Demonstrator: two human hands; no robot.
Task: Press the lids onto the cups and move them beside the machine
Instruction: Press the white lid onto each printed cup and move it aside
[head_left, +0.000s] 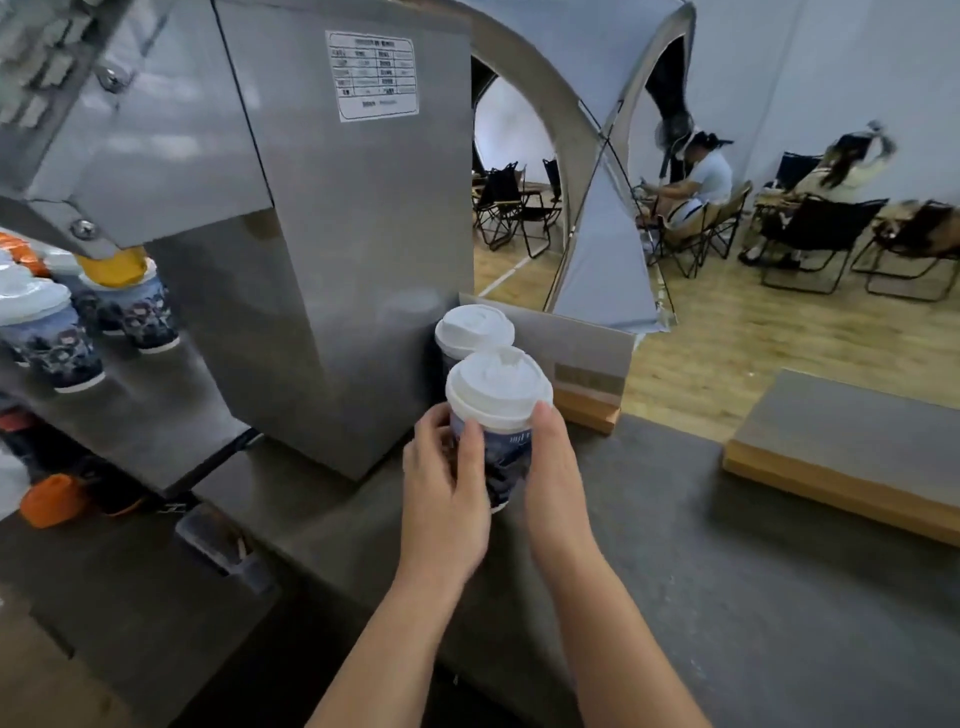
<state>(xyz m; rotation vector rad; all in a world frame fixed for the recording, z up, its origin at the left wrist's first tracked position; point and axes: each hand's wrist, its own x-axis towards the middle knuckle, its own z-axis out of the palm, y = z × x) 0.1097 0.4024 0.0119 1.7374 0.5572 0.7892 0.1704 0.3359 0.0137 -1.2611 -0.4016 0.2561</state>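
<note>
A paper cup (506, 462) with a dark blue print and a white lid (497, 385) stands on the grey counter just right of the steel machine (332, 249). My left hand (447, 493) wraps its left side, fingers curled round the wall. My right hand (553, 478) grips its right side, thumb up near the lid's rim. A second lidded cup (474, 330) stands directly behind it, against the machine's right wall. Left of the machine's column, under its overhanging head, two more printed cups (49, 338) with lids stand on the machine's platform.
A folded cardboard piece (576, 353) and a wooden block (589, 410) stand behind the cups. A low wood-edged platform (841, 467) lies at the right. An orange object (52, 499) sits at the lower left. People on folding chairs sit in the background.
</note>
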